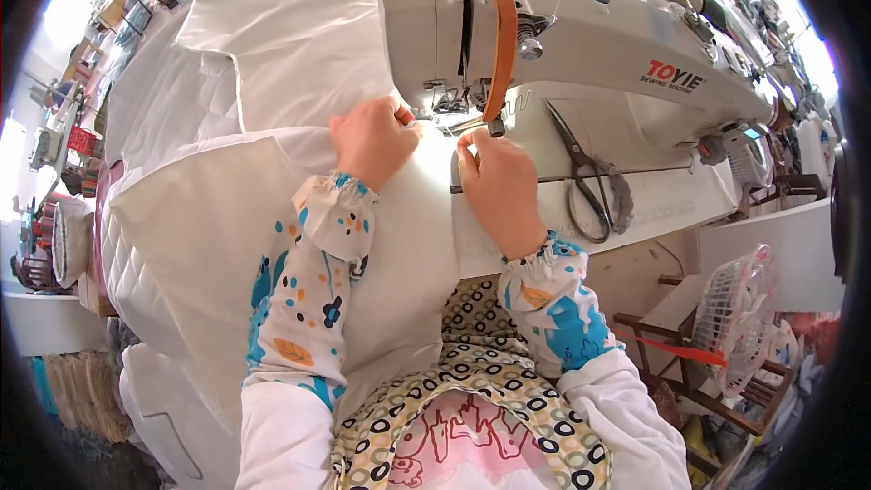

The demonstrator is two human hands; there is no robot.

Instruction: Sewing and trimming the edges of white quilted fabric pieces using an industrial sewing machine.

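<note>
My left hand (374, 141) is closed, its fingers pinching the edge of the white quilted fabric (195, 218) just left of the presser foot. The cloth drapes over the table's left side and toward my lap. Right of the needle area, my right hand (504, 186) has thumb and fingers pinched together; what is between them is too small to make out. Both hands are under the head of a white sewing machine (581, 36). An orange strap (502, 45) hangs from the machine head, its lower end just above my right fingers. A lamp lights the spot between the hands.
Black scissors (585, 177), with grey cloth wound on one handle, lie on the machine table (689, 200) right of my right hand. A caged fan (737, 313) stands beside a wooden stool at the lower right. Piles of cloth surround the workplace.
</note>
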